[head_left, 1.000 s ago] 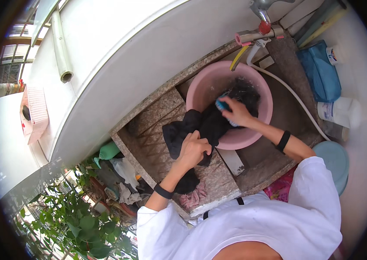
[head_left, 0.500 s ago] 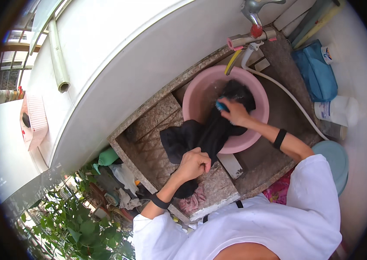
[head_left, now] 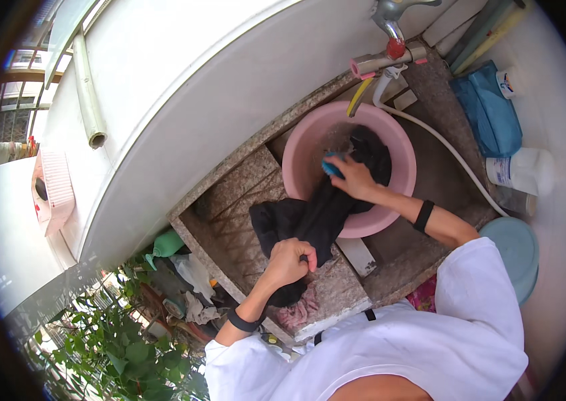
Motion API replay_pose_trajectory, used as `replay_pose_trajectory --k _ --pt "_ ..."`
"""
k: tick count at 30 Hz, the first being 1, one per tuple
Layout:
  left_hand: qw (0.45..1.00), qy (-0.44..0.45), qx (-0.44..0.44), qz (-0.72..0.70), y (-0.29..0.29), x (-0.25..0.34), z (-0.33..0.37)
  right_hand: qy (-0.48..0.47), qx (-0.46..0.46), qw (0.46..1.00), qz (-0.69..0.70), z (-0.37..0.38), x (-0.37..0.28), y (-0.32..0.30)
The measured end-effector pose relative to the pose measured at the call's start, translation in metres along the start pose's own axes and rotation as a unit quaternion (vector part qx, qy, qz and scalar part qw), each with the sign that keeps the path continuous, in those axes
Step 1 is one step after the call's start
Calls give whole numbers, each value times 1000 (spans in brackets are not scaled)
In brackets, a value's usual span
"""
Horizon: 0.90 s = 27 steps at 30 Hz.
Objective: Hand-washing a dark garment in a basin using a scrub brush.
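A wet black garment (head_left: 329,207) lies partly on the stone washboard slab and runs up into a round pink basin (head_left: 398,207). My left hand (head_left: 289,262) is closed on the garment's near end, over the slab. Over the basin, my right hand (head_left: 354,177) grips a blue scrubbing brush (head_left: 331,165) by the garment's left side. Its bristles are hard to make out. More of the garment bunches inside the basin beyond my right hand.
Above the basin hangs a metal tap (head_left: 390,23) with a yellow hose (head_left: 358,99) and a white hose (head_left: 443,140). At the right stand a blue bag (head_left: 490,113), a white jug (head_left: 527,172) and a pale blue lid (head_left: 513,257). A pink cloth (head_left: 299,311) lies near the slab's front edge.
My right hand has moved slightly left and toward me with the blue brush. My left hand has shifted a little left and nearer, still holding the garment.
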State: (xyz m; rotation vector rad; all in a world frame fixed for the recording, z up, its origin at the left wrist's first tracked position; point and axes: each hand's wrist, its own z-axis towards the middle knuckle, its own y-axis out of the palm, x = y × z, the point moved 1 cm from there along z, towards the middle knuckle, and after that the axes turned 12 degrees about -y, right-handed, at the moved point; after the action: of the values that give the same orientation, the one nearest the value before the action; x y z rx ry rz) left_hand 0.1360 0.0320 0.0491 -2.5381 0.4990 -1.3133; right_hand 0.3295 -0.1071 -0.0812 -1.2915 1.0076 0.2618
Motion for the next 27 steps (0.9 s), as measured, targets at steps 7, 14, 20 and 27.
replay_pose_trajectory --k 7,14,20,27 --pt "982 -100 -47 -153 -51 7 -27 -79 -195 953 -219 1 68 0" --pt "901 -92 184 382 -41 4 25 61 -11 992 -113 8 95 -24" --pt "905 6 175 389 10 11 98 153 163 970 93 1 78 -16" --pt "940 -42 128 313 17 -33 96 -36 -118 990 -69 -14 8 43"
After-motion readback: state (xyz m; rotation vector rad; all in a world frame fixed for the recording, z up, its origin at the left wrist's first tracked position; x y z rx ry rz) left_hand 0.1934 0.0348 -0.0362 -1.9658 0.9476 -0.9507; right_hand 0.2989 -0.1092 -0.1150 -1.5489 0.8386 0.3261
